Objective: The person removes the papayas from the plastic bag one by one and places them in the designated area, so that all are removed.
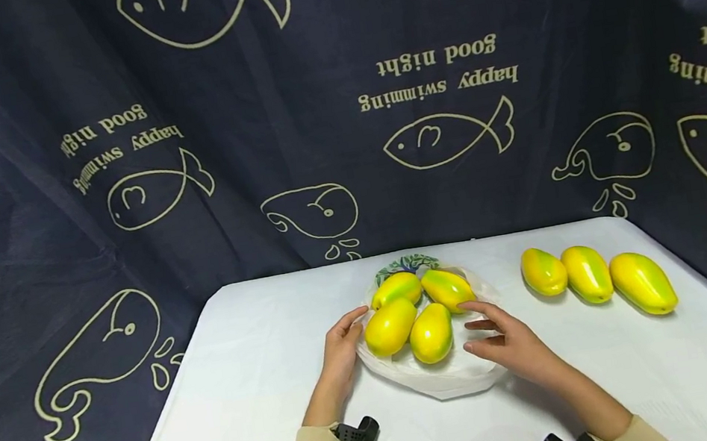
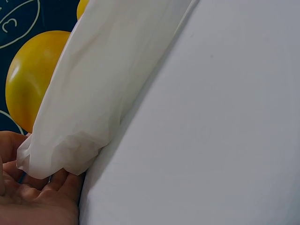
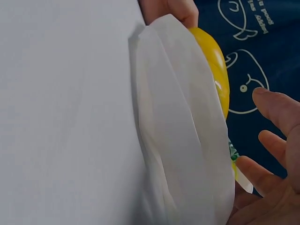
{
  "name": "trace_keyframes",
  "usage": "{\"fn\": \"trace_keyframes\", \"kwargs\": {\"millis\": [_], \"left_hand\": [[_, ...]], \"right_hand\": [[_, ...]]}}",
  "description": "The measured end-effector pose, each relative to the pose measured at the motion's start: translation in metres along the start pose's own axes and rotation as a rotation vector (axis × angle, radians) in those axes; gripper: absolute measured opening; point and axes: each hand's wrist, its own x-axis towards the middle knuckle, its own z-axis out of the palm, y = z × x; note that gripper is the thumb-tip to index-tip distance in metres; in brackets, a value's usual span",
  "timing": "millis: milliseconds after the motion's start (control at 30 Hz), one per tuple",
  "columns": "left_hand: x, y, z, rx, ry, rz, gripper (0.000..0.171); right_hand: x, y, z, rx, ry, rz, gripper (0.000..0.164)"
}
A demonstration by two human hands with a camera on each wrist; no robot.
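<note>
Four smooth yellow-green papayas, among them a near one (image 1: 431, 334) and a far right one (image 1: 448, 290), sit inside the mouth of a thin white bag (image 1: 440, 383). Behind them shows the bag's green-and-blue tree print (image 1: 406, 266). My left hand (image 1: 341, 343) holds the bag's left rim, its thumb on the inner side and fingers under the folded edge (image 2: 77, 150). At the right side, my right hand (image 1: 509, 342) hovers with spread, slightly bent fingers, gripping nothing; its fingertips come close to the far right papaya and the rim.
Three more papayas, left (image 1: 544, 271), middle (image 1: 587, 274) and right (image 1: 643, 283), lie in a slanting row to the right on the white table (image 1: 263, 346). A dark curtain (image 1: 310, 106) with fish and whale drawings hangs behind the table's far edge.
</note>
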Motion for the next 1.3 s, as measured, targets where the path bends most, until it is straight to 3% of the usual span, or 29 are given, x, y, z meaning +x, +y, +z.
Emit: {"fn": "trace_keyframes", "kwargs": {"millis": [467, 867, 1300], "left_hand": [[-0.001, 0.001, 0.000, -0.003, -0.003, 0.009, 0.036], [0.001, 0.000, 0.000, -0.002, 0.011, -0.004, 0.035], [0.002, -0.002, 0.000, -0.009, 0.001, 0.029, 0.036]], "right_hand": [[0.013, 0.001, 0.012, 0.019, -0.057, 0.016, 0.070], [0.026, 0.001, 0.020, -0.052, -0.092, 0.071, 0.079], [0.035, 0.006, 0.027, -0.106, -0.112, 0.088, 0.082]]}}
